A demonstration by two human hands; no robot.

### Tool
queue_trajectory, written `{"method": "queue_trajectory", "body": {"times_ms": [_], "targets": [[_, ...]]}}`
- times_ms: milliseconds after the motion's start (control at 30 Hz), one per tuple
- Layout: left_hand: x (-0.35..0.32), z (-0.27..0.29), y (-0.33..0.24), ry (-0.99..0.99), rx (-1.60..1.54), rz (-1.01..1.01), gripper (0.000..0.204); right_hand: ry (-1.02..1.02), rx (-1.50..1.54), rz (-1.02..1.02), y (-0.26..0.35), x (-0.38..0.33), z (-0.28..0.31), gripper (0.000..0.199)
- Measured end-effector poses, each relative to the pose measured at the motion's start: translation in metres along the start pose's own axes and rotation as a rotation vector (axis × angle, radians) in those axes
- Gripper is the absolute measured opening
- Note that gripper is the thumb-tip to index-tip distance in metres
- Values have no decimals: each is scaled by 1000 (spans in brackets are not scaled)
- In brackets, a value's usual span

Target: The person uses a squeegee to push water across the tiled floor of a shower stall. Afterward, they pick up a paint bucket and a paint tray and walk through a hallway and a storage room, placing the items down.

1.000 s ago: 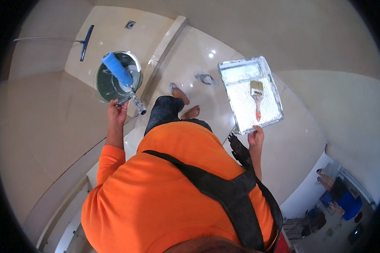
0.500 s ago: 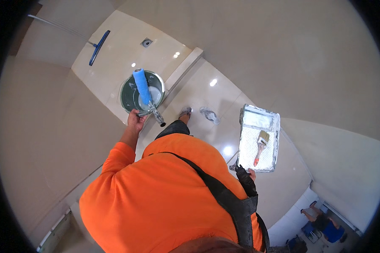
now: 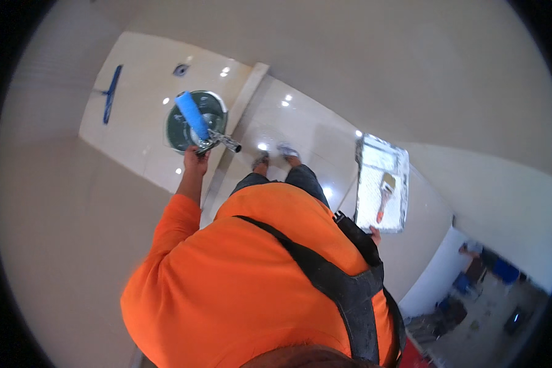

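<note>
My left hand (image 3: 196, 161) is closed on the near rim of a dark green bucket (image 3: 176, 132). Across the bucket's mouth lies a paint roller with a blue sleeve (image 3: 192, 115) and a paint-smeared handle (image 3: 229, 142); whitish liquid shows inside. At my right side, my right hand (image 3: 375, 235) grips the near edge of a paint tray (image 3: 402, 208) coated with white paint. Only a few of its fingers show, the rest hidden by a black strap. A paintbrush (image 3: 386, 196) with pale bristles and a red-tipped handle rests in the tray.
A blue floor squeegee (image 3: 112, 93) is on the tiles at the far left, near a floor drain (image 3: 181, 70). A low raised curb (image 3: 246, 97) crosses the floor beyond the bucket. Plain walls rise on both sides. Blurred dark items (image 3: 451, 313) are at the lower right.
I have stepped forward, and both my feet now show side by side. The bucket and tray came along in my hands. The squeegee and drain have shifted left in view.
</note>
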State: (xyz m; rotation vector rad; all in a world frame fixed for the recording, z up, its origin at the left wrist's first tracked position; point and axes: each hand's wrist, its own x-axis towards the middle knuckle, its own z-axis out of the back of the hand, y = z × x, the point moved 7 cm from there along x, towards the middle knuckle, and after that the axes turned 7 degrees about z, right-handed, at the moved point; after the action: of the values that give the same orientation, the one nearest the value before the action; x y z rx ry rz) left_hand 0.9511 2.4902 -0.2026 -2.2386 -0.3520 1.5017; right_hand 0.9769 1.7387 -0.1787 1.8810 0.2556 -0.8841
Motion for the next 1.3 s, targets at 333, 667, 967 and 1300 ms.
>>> {"method": "queue_trajectory", "body": {"times_ms": [333, 667, 967, 1300], "targets": [[-50, 458, 395, -52, 35, 4, 23, -42, 400, 31, -269, -24, 428, 46], [442, 316, 279, -77, 218, 131, 15, -83, 426, 29, -522, 250, 62, 52], [613, -47, 620, 22, 197, 286, 22, -126, 430, 59, -329, 666, 143, 56], [616, -451, 1166, 12, 349, 338, 33, -124, 604, 15, -13, 1159, 515, 36]]}}
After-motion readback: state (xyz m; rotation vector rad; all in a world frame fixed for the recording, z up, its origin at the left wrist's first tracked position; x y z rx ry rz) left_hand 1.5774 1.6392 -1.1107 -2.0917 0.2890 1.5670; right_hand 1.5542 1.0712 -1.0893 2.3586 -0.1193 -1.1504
